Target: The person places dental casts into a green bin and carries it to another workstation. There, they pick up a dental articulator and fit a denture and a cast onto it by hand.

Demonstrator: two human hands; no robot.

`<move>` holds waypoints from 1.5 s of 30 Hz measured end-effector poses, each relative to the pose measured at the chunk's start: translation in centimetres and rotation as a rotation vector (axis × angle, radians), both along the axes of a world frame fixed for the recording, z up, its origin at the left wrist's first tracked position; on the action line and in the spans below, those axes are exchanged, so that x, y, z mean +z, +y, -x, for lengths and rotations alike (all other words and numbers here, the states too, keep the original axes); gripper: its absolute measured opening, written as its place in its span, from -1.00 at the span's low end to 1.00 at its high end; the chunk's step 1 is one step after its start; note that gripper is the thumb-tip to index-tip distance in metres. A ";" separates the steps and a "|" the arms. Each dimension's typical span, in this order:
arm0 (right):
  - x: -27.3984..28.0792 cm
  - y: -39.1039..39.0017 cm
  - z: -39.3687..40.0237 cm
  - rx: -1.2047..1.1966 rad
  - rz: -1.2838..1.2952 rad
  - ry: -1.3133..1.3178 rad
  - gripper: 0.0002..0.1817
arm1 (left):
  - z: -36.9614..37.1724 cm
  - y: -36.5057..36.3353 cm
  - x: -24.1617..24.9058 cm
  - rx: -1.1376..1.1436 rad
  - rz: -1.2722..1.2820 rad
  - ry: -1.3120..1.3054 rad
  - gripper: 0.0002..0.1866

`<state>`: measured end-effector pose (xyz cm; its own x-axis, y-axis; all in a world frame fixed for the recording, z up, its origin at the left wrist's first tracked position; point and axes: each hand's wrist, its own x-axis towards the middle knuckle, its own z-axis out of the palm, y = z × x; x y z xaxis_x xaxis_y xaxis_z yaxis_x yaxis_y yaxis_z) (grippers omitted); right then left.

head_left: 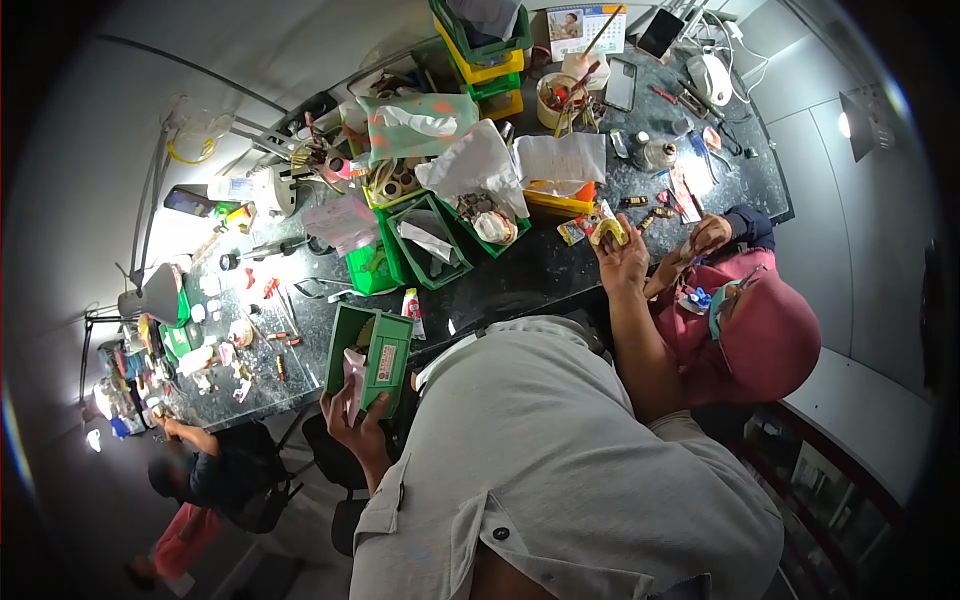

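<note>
- The left hand (355,422), nearer than the green tray (447,275) and to its left, has its fingers bent and clamped on a green bin (392,331), thumb on the labelled side.
- A pink sheet (352,385) shows between that hand and the bin; I cannot tell whether the fingers grip it too.
- A small tube (413,313) lies just beside the bin, on the near side of the tray.
- Well to the right of the tray, the right hand (622,260) is turned palm up, its fingers closed on a yellow arch-shaped piece (609,233) held near their tips.
- A printed packet (575,230) lies near the piece, also right of the tray.
- Farther right of the tray, a co-worker in a pink head covering (775,335) has a hand (712,235) over the tabletop (500,290); what its fingers hold is unclear.
- Beyond the tray sits a patterned tissue pack (393,146).
- Farthest beyond it, to the right, are stacked bins (490,70), then a calendar (585,30).
</note>
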<state>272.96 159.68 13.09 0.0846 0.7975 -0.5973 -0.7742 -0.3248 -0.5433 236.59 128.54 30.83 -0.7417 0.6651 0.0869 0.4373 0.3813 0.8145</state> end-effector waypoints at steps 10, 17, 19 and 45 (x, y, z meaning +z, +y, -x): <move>-0.2 -1.0 -0.2 -0.009 -0.031 0.004 -0.48 | -0.1 0.8 0.2 0.007 -0.028 -0.030 -0.48; -0.6 -1.2 -0.3 0.011 -0.054 -0.015 -0.48 | -0.2 0.7 0.2 -0.025 -0.037 0.020 -0.49; -0.8 -1.4 -0.4 0.017 -0.066 -0.024 -0.48 | -0.2 0.7 0.0 -0.031 -0.028 0.018 -0.49; -1.8 -2.0 -1.3 0.092 -0.137 -0.058 -0.44 | -0.8 -0.3 -0.8 -0.001 -0.002 -0.027 -0.42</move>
